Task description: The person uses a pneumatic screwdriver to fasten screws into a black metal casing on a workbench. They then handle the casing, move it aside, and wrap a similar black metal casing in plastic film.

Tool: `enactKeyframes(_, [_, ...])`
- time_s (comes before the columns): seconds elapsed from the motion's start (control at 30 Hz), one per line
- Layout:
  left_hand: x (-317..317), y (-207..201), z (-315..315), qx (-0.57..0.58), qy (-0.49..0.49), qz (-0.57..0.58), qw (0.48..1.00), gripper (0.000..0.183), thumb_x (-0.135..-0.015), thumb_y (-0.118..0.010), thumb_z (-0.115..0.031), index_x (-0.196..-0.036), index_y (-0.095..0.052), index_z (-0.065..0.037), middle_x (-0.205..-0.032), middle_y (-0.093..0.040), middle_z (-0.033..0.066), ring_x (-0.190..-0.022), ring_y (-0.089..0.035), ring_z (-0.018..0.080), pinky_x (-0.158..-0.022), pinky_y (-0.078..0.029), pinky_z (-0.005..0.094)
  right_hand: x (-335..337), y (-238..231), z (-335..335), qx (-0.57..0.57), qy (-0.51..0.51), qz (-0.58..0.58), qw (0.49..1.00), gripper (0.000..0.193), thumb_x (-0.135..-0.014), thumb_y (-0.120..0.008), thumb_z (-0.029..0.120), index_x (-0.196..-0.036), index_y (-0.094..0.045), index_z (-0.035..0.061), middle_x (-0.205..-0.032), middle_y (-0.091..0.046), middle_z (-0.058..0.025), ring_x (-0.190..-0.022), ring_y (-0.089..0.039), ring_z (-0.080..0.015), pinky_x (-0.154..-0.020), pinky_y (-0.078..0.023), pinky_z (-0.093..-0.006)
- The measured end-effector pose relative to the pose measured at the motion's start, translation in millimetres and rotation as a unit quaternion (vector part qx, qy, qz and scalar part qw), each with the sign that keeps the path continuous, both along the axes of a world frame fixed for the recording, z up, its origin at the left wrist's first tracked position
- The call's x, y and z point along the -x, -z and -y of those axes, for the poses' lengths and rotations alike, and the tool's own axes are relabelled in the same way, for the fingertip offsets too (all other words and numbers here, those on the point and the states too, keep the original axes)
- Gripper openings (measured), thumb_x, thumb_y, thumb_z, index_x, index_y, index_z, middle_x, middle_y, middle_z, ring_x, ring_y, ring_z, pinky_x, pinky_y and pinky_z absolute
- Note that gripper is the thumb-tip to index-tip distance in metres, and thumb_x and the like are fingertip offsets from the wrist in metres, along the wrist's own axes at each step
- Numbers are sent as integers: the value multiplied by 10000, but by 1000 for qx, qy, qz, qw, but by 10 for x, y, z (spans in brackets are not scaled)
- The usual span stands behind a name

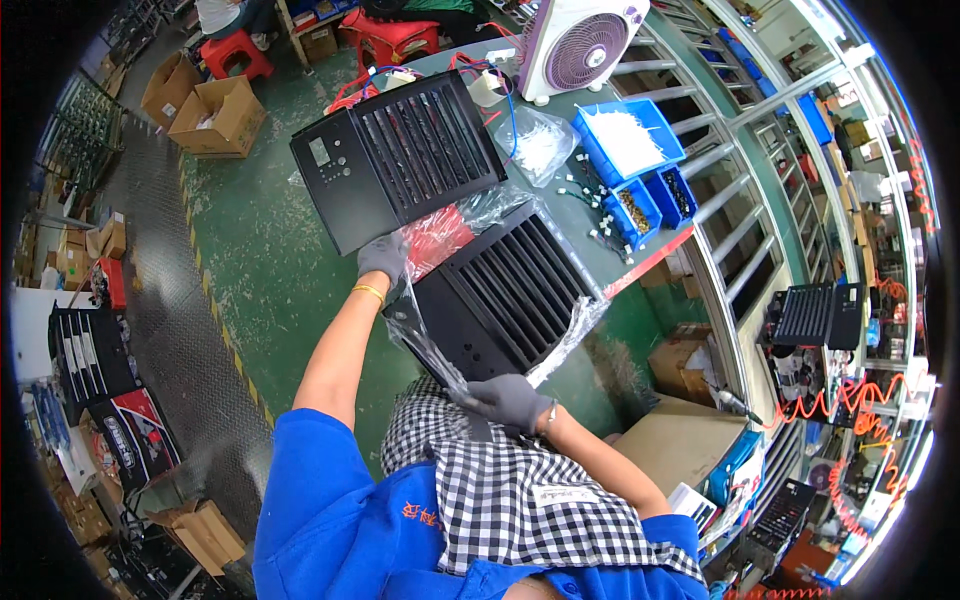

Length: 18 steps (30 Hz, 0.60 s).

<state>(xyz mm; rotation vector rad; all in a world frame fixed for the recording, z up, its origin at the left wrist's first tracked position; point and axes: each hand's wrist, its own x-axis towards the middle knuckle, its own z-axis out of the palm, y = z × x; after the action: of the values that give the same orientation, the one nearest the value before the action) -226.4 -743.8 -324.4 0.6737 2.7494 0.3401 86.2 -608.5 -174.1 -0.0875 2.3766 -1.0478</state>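
A black slatted panel [505, 290] lies tilted in front of me, partly inside a clear plastic bag [582, 325]. My left hand [383, 260], in a grey glove, is closed on the bag at the panel's left corner; its fingertips are partly hidden. My right hand [510, 402], gloved too, is closed on the bag's film at the panel's near edge. Just beyond lies a second black panel [345, 185] with slats, a small window and several round holes. Something red [436, 240] shows under clear film between the two panels.
Behind stands a white fan [588, 52] on the grey table [590, 262]. Blue bins [632, 140] hold white strips and small parts, beside cables with white connectors. A roller conveyor [728, 195] runs along the right. Cardboard boxes [218, 115] and a red stool [236, 52] stand at the far left.
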Motion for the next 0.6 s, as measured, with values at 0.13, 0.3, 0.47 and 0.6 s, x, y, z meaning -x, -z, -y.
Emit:
enactKeyframes(0.13, [-65,-234,-31,-26,11,44,999,428,-917,-519,-409,-1210,-596,-107,-1250,-601,190,-1162,-569,361,-996,-450,446,-268,4,-119,137,89,32,986,374,-982,-507,419,-1077,-644,84,-861,-661,-194,-804,-639,-369,-719,-497,-427])
enactKeyframes(0.3, [-233,-345,173,-77,-32,116,990,454,-895,-547,-507,-1077,-622,-99,-1120,-658,182,-1040,-622,371,-909,-475,446,-123,164,-137,171,58,-76,981,381,-978,-539,405,-1098,-659,64,-1001,-672,-164,-878,-641,-343,-824,-495,-387])
enactKeyframes(0.47, [-697,-766,221,-27,-12,137,990,558,-828,-585,-650,-945,-622,-105,-958,-688,137,-924,-658,340,-834,-488,429,198,497,-36,170,217,93,957,605,-904,-600,517,-1303,-528,67,-1131,-650,-199,-1057,-633,-339,-900,-480,-407])
enactKeyframes(0.6, [-793,-741,182,-39,14,114,993,501,-819,-642,-564,-938,-605,-79,-926,-663,130,-902,-645,337,-790,-480,430,458,773,151,165,213,52,962,755,-845,-622,576,-1337,-495,18,-1146,-645,-259,-1069,-634,-370,-927,-472,-418])
